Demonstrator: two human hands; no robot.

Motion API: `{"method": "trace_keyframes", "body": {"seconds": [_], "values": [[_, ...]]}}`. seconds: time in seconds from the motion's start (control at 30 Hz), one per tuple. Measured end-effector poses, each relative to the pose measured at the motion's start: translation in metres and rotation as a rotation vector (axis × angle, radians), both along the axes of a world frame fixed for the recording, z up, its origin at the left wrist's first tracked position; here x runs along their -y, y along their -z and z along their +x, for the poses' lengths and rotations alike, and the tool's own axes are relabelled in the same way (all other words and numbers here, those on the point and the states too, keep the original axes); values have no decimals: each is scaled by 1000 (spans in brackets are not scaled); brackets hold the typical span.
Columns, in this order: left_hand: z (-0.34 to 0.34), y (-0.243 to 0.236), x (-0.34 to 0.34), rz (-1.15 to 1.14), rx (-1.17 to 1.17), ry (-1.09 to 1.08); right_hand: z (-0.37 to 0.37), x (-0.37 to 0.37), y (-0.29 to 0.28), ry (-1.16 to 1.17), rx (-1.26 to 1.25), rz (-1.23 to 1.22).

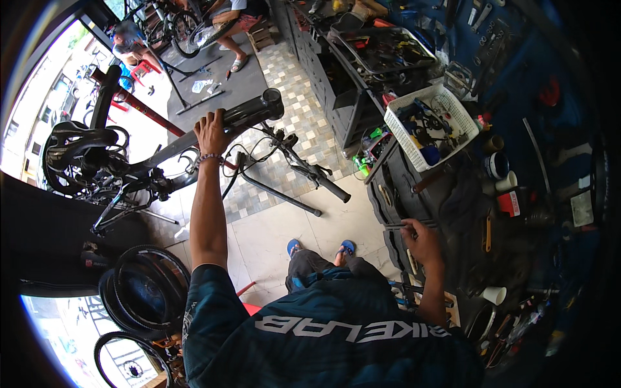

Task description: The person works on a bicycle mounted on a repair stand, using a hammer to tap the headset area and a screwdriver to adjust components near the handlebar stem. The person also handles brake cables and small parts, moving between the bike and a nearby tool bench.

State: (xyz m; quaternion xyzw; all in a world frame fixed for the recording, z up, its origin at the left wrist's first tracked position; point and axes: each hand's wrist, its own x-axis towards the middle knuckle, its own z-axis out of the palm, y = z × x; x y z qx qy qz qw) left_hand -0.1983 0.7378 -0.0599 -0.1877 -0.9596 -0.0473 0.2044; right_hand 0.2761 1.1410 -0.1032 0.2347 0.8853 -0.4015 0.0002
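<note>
A black bicycle frame (162, 154) spans the left side, its thick tube ending in an open round head tube (272, 98). My left hand (212, 134) lies over that tube near the head end, fingers curled round it. Beneath hang cables and a handlebar with a dark grip (336, 189). On the right, my right hand (422, 242) is at the edge of the dark workbench (446, 200), fingers closed on a slim dark rod-like tool (392, 226). Its exact kind is too small to tell.
A white plastic basket (420, 158) of parts and a black tray (388, 55) of tools stand on the bench. Beyond are a yellow-handled tool (488, 234) and several cups. Wheels (149, 284) stand at lower left. Two people sit near bikes at the far end.
</note>
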Motion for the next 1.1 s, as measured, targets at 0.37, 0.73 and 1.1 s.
{"method": "trace_keyframes", "body": {"seconds": [0.37,0.73,1.1], "values": [[3,-2,-2,16,24,7,-3,1,-5,-102,23,-27],[142,77,-29,397,48,-80,-74,23,1,-540,-87,109],[444,178,29,638,857,-182,-114,118,-14,-805,-154,194]]}}
